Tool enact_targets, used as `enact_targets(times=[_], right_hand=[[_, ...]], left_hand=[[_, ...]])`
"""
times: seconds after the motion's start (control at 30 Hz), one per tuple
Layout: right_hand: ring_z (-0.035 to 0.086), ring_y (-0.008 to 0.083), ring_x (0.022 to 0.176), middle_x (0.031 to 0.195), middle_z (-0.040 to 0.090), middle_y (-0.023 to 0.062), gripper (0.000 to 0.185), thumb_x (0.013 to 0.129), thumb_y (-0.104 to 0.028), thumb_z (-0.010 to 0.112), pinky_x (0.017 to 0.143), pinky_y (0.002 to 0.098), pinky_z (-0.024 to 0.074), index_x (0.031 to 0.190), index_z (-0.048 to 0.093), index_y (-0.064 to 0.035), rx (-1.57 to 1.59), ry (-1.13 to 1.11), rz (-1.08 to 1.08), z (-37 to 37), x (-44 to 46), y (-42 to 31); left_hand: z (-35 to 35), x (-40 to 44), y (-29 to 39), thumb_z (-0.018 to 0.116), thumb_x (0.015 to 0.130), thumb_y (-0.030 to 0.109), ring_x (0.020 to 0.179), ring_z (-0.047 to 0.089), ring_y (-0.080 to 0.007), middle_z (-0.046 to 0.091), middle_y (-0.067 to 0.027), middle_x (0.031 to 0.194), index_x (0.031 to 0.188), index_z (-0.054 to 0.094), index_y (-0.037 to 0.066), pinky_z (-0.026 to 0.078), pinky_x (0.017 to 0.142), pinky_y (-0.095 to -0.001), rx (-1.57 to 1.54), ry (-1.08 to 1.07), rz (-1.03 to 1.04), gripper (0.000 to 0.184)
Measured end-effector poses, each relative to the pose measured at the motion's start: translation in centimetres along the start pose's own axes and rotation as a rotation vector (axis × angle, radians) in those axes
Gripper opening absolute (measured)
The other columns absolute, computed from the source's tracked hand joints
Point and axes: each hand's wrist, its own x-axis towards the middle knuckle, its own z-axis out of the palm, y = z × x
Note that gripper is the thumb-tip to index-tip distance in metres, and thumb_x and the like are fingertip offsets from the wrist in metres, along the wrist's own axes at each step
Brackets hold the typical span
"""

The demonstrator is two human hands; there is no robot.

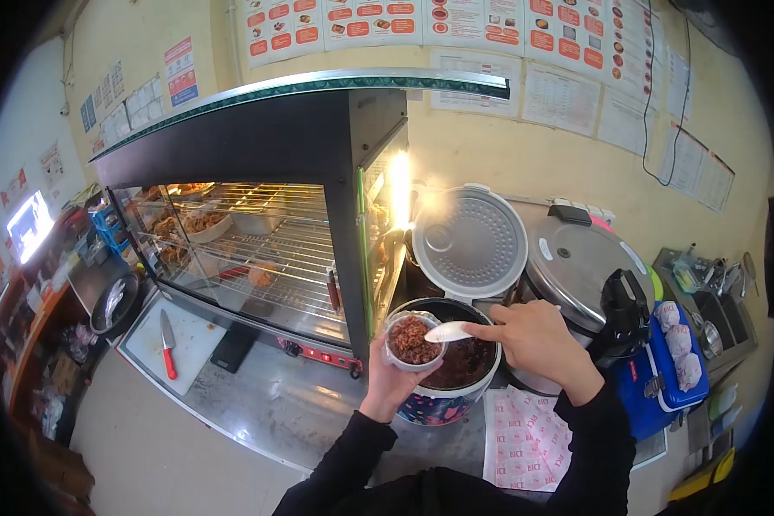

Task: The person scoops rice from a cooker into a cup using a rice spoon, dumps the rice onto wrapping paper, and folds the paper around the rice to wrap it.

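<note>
A small clear cup point(416, 367) filled with reddish-brown rice point(411, 340) rests in my left hand point(387, 378), whose fingers wrap round it. My right hand point(537, 337) grips a white rice paddle point(450, 331), its tip at the right edge of the rice in the cup. Both hands are over an open rice cooker point(463, 393) with a floral-patterned body. Dark rice point(469, 365) shows inside, partly hidden by the hands and cup. The cooker's raised lid point(470, 236) stands behind.
Left stands a glass food warmer point(340, 146) with fried food on racks. A red-handled knife point(168, 348) lies on a white cutting board point(150, 357). Printed wrapping papers point(525, 447) lie right of the cooker. Further right are a large closed cooker point(589, 262) and a blue cooler point(684, 378).
</note>
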Motion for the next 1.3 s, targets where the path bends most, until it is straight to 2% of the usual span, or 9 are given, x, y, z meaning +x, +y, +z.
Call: enact_targets(times=[0.3,0.37,0.43,0.57,0.67,0.87,1.1,1.13,1.3], right_hand=[[0.057,0.0199,0.061,0.071,0.049,0.0011,0.041,0.067,-0.012,0.054,0.048,0.0335,0.0427,0.106,0.059,-0.0255,0.055,0.011,-0.069,2.8,1.4,0.5],[0.056,0.0222,0.057,0.067,0.051,0.001,0.038,0.067,-0.014,0.054,0.047,0.0355,0.0426,0.102,0.061,-0.026,0.101,0.131,0.066,2.4,1.0,2.1],[0.06,0.024,0.066,0.067,0.058,0.0037,0.033,0.068,-0.01,0.052,0.053,0.0391,0.0459,0.095,0.065,-0.0233,0.116,0.005,0.213,4.3,1.6,3.4],[0.064,0.0257,0.071,0.075,0.064,0.0094,0.018,0.07,-0.014,0.053,0.058,0.0379,0.0486,0.081,0.067,-0.0143,0.051,-0.326,0.229,18.7,4.1,4.7],[0.064,0.0263,0.069,0.074,0.065,0.0103,0.014,0.07,-0.014,0.054,0.058,0.0387,0.0489,0.076,0.066,-0.0114,0.068,-0.304,0.152,23.3,4.6,4.2],[0.063,0.0265,0.074,0.079,0.064,0.01,0.021,0.069,-0.017,0.055,0.06,0.0397,0.0489,0.086,0.066,-0.02,0.0,-0.517,0.055,25.7,5.9,2.8],[0.061,0.0286,0.085,0.09,0.064,0.0133,0.036,0.067,-0.018,0.055,0.07,0.038,0.0484,0.102,0.064,-0.0224,0.42,-0.834,0.022,21.3,5.7,1.2],[0.06,0.0273,0.088,0.095,0.063,0.0136,0.038,0.068,-0.016,0.056,0.073,0.0367,0.0472,0.106,0.062,-0.0176,0.532,-0.877,0.009,20.8,5.6,0.8],[0.051,0.0131,0.057,0.067,0.058,0.0032,0.035,0.072,-0.012,0.059,0.052,0.0285,0.0415,0.107,0.062,-0.0124,0.959,-0.9,0.036,24.5,5.2,2.5]], left_hand=[[0.1,-0.9,0.1,0.03,0.085,0.044,0.114,0.043,-0.0318,0.042,-0.0117,0.125,0.124,0.039,0.013,0.04,0.089,-0.0509,0.018,-0.007,-0.016,0.051],[-0.5,-1.3,0.6,0.032,0.083,0.045,0.114,0.043,-0.031,0.044,-0.0109,0.124,0.124,0.04,0.015,0.04,0.087,-0.0509,0.013,0.004,0.015,0.052],[-1.6,-2.0,1.1,0.034,0.081,0.047,0.114,0.043,-0.0306,0.045,-0.0113,0.124,0.124,0.04,0.015,0.04,0.087,-0.0508,0.048,0.048,0.034,0.054],[-2.1,-3.8,1.7,0.035,0.082,0.049,0.109,0.048,-0.0302,0.047,-0.0112,0.121,0.122,0.043,0.016,0.047,0.08,-0.0489,0.02,0.116,0.112,0.053],[-3.0,-5.0,2.3,0.036,0.081,0.049,0.108,0.049,-0.0305,0.047,-0.0115,0.121,0.122,0.043,0.016,0.047,0.079,-0.0505,-0.003,0.132,0.133,0.053],[-5.3,-6.7,2.7,0.036,0.081,0.05,0.106,0.05,-0.0327,0.046,-0.0138,0.122,0.124,0.04,0.014,0.05,0.077,-0.0505,-0.011,0.205,0.181,0.056],[-6.8,-7.0,2.2,0.037,0.08,0.051,0.108,0.048,-0.0337,0.045,-0.014,0.122,0.125,0.039,0.013,0.046,0.081,-0.0516,-0.033,0.251,0.179,0.059],[-7.0,-7.1,2.2,0.037,0.08,0.051,0.108,0.048,-0.0337,0.045,-0.0141,0.122,0.125,0.039,0.013,0.046,0.081,-0.0516,-0.023,0.258,0.176,0.059],[-6.5,-7.0,1.8,0.038,0.08,0.051,0.109,0.048,-0.034,0.045,-0.0146,0.122,0.125,0.038,0.012,0.046,0.081,-0.0524,0.025,0.25,0.183,0.06]])
